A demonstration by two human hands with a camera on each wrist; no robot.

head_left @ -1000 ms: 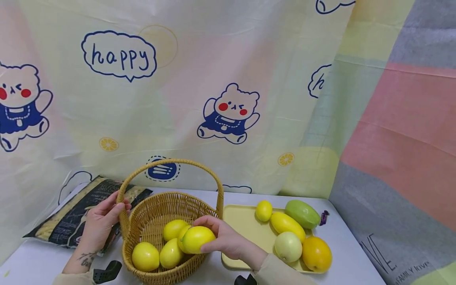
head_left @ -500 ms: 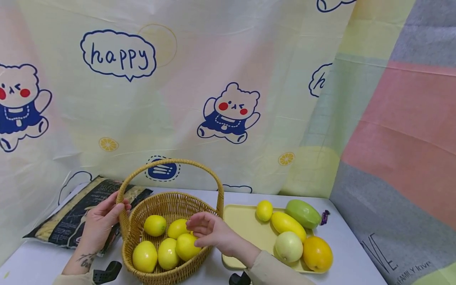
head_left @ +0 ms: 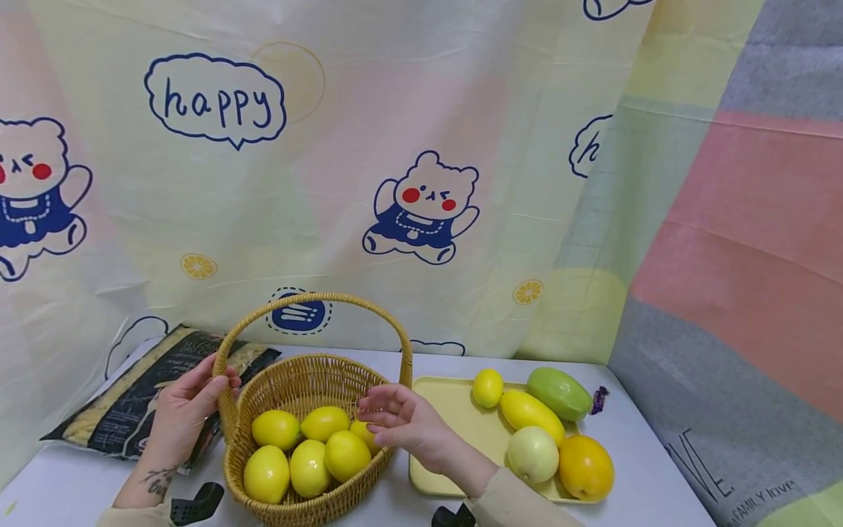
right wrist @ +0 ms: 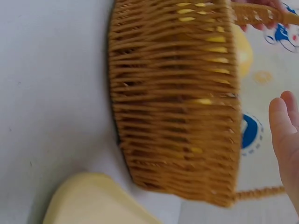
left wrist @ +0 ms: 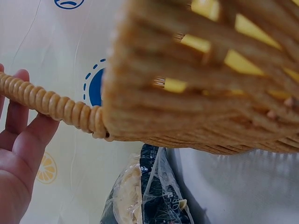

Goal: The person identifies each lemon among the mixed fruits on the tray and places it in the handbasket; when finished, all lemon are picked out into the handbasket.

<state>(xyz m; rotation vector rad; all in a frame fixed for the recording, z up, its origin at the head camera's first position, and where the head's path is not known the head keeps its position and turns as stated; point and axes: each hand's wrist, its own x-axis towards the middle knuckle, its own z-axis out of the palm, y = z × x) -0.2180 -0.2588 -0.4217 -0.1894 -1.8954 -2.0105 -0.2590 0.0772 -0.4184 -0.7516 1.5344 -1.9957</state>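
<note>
A wicker basket (head_left: 316, 377) with a tall arched handle stands on the table, several yellow lemons (head_left: 347, 455) lying together inside. My left hand (head_left: 178, 421) pinches the left foot of the handle (head_left: 309, 298); the left wrist view shows its fingers behind the wrapped cane (left wrist: 56, 103). Over the basket's right rim hovers my right hand (head_left: 418, 432), fingers loosely bent and holding nothing. It partly covers the rightmost lemon (head_left: 364, 432) in the head view. From the right wrist, the right hand (right wrist: 286, 144) appears beside the woven wall (right wrist: 173, 102).
Right of the basket, a pale yellow tray (head_left: 448, 421) bears a small lemon (head_left: 487, 388), a long yellow fruit (head_left: 532, 417), a green oblong fruit (head_left: 560, 395), a pale round fruit (head_left: 532, 455) and an orange (head_left: 586, 468). A black packaged bag (head_left: 138, 402) lies behind my left hand.
My right hand has let go of a lemon into the basket and opened. A lemon at the basket's back left has rolled forward. The left hand keeps its hold on the handle.
</note>
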